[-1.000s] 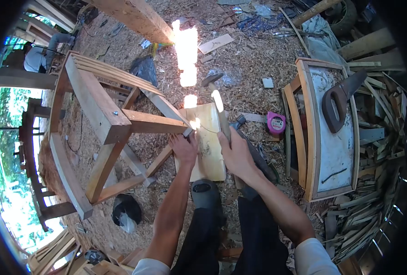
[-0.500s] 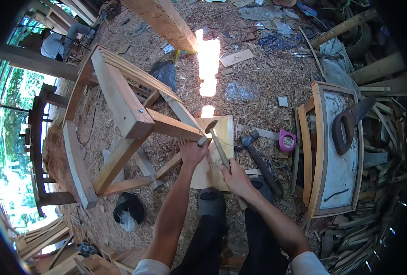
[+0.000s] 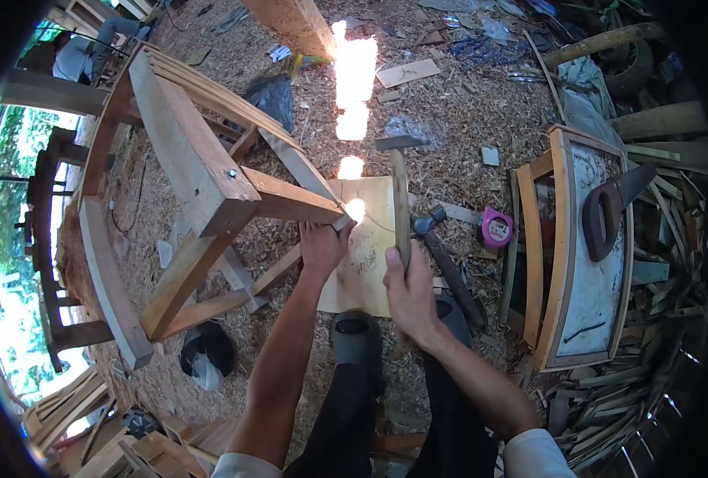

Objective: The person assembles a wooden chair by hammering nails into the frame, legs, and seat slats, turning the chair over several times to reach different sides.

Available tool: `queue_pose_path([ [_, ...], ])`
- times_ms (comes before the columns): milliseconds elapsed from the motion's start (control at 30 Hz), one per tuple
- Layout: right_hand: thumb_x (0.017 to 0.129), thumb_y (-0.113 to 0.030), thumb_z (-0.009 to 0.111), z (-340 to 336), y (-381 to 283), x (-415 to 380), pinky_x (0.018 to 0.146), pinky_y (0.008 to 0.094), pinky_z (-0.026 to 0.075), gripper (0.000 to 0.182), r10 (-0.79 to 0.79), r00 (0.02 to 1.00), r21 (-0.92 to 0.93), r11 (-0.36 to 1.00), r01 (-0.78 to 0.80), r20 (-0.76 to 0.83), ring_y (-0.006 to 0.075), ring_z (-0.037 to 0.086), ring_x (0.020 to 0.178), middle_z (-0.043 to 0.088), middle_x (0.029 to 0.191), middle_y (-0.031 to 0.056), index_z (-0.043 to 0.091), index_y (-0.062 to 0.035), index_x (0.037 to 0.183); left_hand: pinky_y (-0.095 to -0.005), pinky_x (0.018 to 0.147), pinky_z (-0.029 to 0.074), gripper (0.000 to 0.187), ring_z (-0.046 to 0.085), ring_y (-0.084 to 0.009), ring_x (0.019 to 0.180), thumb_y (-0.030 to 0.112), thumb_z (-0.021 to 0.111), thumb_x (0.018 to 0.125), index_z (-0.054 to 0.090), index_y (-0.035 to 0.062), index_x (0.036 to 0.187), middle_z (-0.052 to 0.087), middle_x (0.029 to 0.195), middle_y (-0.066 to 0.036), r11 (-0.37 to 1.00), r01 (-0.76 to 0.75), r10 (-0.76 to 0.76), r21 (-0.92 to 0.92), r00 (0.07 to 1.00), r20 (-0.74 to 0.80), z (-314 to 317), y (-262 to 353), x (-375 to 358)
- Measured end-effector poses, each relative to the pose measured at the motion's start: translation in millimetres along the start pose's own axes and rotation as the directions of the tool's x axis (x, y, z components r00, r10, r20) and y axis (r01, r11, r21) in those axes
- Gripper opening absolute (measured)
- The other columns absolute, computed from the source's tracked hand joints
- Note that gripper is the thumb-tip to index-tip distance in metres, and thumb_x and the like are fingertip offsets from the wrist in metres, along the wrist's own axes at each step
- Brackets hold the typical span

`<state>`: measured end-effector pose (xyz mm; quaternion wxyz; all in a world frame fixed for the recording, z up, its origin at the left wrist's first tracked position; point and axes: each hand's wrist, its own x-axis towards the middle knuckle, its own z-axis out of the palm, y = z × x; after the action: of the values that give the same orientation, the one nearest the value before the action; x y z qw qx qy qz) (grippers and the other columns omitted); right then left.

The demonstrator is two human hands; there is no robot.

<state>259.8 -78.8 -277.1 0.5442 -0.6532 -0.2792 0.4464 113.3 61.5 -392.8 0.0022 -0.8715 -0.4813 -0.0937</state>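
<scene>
A wooden chair frame (image 3: 286,193) lies tipped over on the left, the end of one of its legs resting over a pale board (image 3: 354,279). My left hand (image 3: 322,245) is closed around that leg end, partly under it, so some of its fingers are hidden. My right hand (image 3: 409,291) grips the wooden handle of a hammer (image 3: 400,187). The hammer stands nearly upright in view, its metal head apart from the chair. A second, dark-handled hammer (image 3: 449,267) lies on the ground just right of my right hand.
A pink tape measure (image 3: 496,226) lies right of the board. Farther right, a handsaw (image 3: 605,215) rests on a framed panel (image 3: 581,319). Wood scraps (image 3: 649,382) pile up beyond it. A black bag (image 3: 207,354) sits at lower left; another person (image 3: 75,57) is at upper left.
My right hand has raised the hammer, swinging its head up and right, away from the chair leg end. My left hand stays on the leg. The whole view has shifted slightly.
</scene>
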Motion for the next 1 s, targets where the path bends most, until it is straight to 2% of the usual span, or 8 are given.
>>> queue_pose_path([
  [133, 0.099, -0.033, 0.046, 4.4, 31.5, 1.5, 0.054, 0.0371, 0.042, 0.033, 0.157, 0.950, -0.422, 0.906, -0.030, 0.271, 0.0178, 0.052, 0.055, 0.053, 0.062, 0.0106, 0.046, 0.0001, 0.097, -0.0526, 0.101, 0.032, 0.064, 0.049, -0.0456, 0.111, 0.052, 0.052, 0.089, 0.054, -0.0053, 0.116, 0.054, 0.115, -0.030, 0.998, -0.060, 0.060, 0.016, 0.998, 0.009, 2.0, -6.2, 1.0],
  [400, 0.097, -0.026, 0.045, 2.8, 22.8, -1.2, 0.058, 0.0449, 0.044, 0.028, -0.062, 0.997, -0.177, 0.983, 0.052, -0.051, 0.0396, 0.062, 0.066, 0.057, 0.067, 0.0206, 0.047, 0.0017, 0.097, -0.0527, 0.101, 0.032, 0.065, 0.046, -0.0467, 0.114, 0.051, 0.051, 0.089, 0.051, -0.0069, 0.120, 0.051, 0.118, -0.032, 0.999, 0.022, -0.018, -0.041, 0.996, 0.091, -0.7, -1.0, -0.5],
  [433, 0.097, -0.025, 0.046, -0.1, 30.0, -0.7, 0.061, 0.0479, 0.044, 0.026, 0.029, 0.988, -0.386, 0.922, 0.030, 0.148, 0.0436, 0.061, 0.068, 0.057, 0.068, 0.0245, 0.047, 0.0015, 0.098, -0.0526, 0.101, 0.032, 0.066, 0.046, -0.0466, 0.114, 0.051, 0.051, 0.089, 0.050, -0.0071, 0.120, 0.052, 0.118, -0.032, 0.999, -0.022, 0.024, -0.023, 0.996, 0.082, 0.3, -3.7, -1.3],
  [567, 0.096, -0.024, 0.046, -15.5, 13.6, 8.8, 0.063, 0.0555, 0.042, 0.028, 0.152, 0.957, -0.349, 0.935, -0.058, 0.248, 0.0515, 0.057, 0.071, 0.056, 0.068, 0.0317, 0.044, 0.0031, 0.101, -0.0520, 0.101, 0.033, 0.065, 0.047, -0.0464, 0.113, 0.051, 0.051, 0.090, 0.052, -0.0068, 0.119, 0.052, 0.117, -0.032, 1.000, -0.018, 0.018, -0.007, 1.000, -0.002, 2.5, -4.0, 1.2],
  [700, 0.096, -0.025, 0.047, -16.6, -43.0, 7.5, 0.057, 0.0486, 0.042, 0.026, -0.008, 0.999, -0.070, 0.998, 0.005, -0.050, 0.0467, 0.058, 0.066, 0.057, 0.066, 0.0251, 0.045, 0.0016, 0.095, -0.0507, 0.112, 0.020, 0.074, 0.019, -0.0493, 0.135, 0.041, 0.059, 0.088, 0.032, -0.0099, 0.136, 0.018, 0.144, -0.039, 0.973, 0.178, -0.116, -0.144, 0.927, 0.356, -17.6, 4.8, 9.9],
  [767, 0.096, -0.025, 0.048, -3.2, 22.4, 1.7, 0.057, 0.0498, 0.042, 0.027, -0.029, 0.990, -0.294, 0.953, 0.069, 0.139, 0.0485, 0.057, 0.067, 0.057, 0.067, 0.0262, 0.045, 0.0015, 0.093, -0.0500, 0.113, 0.018, 0.072, 0.017, -0.0489, 0.136, 0.040, 0.059, 0.088, 0.036, -0.0096, 0.134, 0.017, 0.144, -0.038, 0.971, 0.210, -0.134, -0.114, 0.874, 0.466, -18.5, 3.4, 12.1],
  [867, 0.095, -0.023, 0.049, 0.8, 43.3, 8.9, 0.057, 0.0523, 0.041, 0.025, 0.058, 0.971, -0.348, 0.937, 0.028, 0.233, 0.0503, 0.056, 0.069, 0.057, 0.069, 0.0291, 0.045, 0.0018, 0.097, -0.0503, 0.103, 0.032, 0.068, 0.046, -0.0455, 0.116, 0.052, 0.052, 0.088, 0.051, -0.0080, 0.121, 0.052, 0.119, -0.032, 0.995, -0.088, 0.086, 0.056, 0.996, 0.028, 6.9, -9.1, 1.9],
  [1000, 0.097, -0.021, 0.048, -18.5, -27.2, 18.1, 0.051, 0.0439, 0.042, 0.023, -0.105, 0.992, -0.219, 0.969, 0.118, 0.067, 0.0425, 0.061, 0.062, 0.056, 0.065, 0.0264, 0.046, 0.0015, 0.101, -0.0505, 0.105, 0.031, 0.067, 0.046, -0.0447, 0.117, 0.051, 0.053, 0.088, 0.052, -0.0077, 0.119, 0.053, 0.118, -0.032, 1.000, -0.001, 0.000, 0.031, 0.998, 0.060, 5.7, -5.1, 1.7],
])
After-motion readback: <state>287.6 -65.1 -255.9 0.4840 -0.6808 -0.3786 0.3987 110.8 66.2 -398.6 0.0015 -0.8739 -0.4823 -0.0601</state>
